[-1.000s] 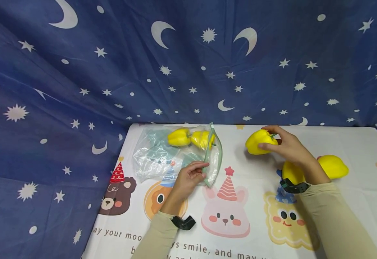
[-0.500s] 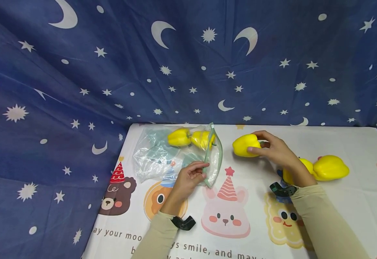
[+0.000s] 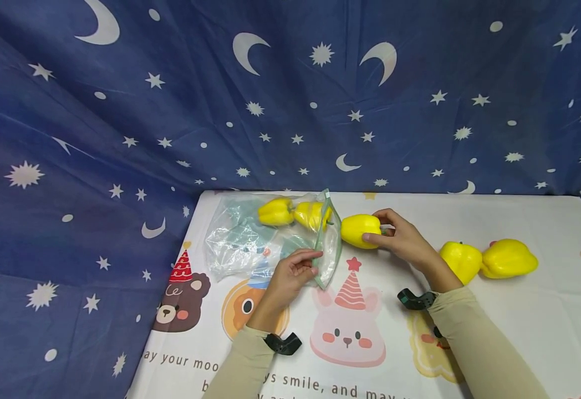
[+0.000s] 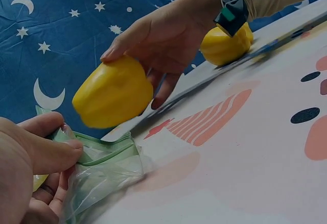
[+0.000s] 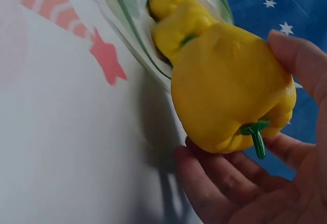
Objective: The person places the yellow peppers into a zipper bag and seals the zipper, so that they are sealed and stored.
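My right hand (image 3: 404, 239) grips a yellow bell pepper (image 3: 360, 231) by its stem end, right at the mouth of a clear zip bag (image 3: 235, 244). In the right wrist view the held pepper (image 5: 230, 89) shows its green stem toward the palm. My left hand (image 3: 290, 274) pinches the bag's green-edged rim between thumb and fingers, as the left wrist view shows with the zip strip (image 4: 107, 150). Inside the bag lie two yellow peppers, one deeper (image 3: 275, 212) and one by the opening (image 3: 310, 214).
Two more yellow bell peppers, one nearer (image 3: 460, 260) and one farther right (image 3: 510, 259), lie on the white printed tablecloth (image 3: 545, 332). A blue curtain (image 3: 290, 100) with moons and stars rises behind the table's back edge.
My right hand has carried the pepper leftward to the bag's mouth, uncovering the pepper on the table behind its wrist. The left hand and bag have stayed in place.
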### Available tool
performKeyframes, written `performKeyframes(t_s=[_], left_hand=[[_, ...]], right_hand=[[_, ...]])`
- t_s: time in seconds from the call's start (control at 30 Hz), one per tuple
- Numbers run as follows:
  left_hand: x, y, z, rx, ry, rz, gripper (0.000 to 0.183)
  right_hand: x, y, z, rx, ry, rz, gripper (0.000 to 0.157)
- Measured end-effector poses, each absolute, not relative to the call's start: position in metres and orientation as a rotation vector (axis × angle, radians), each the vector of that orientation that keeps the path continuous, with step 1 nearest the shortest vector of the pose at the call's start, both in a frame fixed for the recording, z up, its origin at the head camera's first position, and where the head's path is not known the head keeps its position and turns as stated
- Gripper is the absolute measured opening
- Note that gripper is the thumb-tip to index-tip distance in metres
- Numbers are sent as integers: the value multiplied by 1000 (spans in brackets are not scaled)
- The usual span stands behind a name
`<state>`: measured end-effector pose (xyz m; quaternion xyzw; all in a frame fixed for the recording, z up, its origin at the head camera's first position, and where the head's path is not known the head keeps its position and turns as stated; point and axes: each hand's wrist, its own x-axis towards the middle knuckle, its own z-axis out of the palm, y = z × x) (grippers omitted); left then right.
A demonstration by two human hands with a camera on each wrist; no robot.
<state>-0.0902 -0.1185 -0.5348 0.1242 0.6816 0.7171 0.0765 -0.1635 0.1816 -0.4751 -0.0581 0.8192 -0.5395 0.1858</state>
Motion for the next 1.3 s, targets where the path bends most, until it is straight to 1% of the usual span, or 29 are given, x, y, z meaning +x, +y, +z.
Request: performKeyframes(t_s=[0.23, 0.6, 0.8, 0.93, 1.3], left_hand=[[-91, -118, -536, 370, 2054, 2134, 36], [-90, -118, -534, 339, 2066, 2097, 36], [-90, -117, -533, 355, 2095, 2072, 35], [-90, -117, -532, 355, 2096, 2068, 35], [-91, -119, -534, 366, 2082, 2080, 35]], right_hand=[[-162, 164, -486, -103, 2309, -1587, 72], [-161, 143, -489, -21, 2310, -1665, 74], [-163, 131, -495, 10, 2377, -1662, 79], [-164, 126, -498, 22, 2315, -1736, 81], [-167, 135, -510, -80, 1891, -1965, 67]])
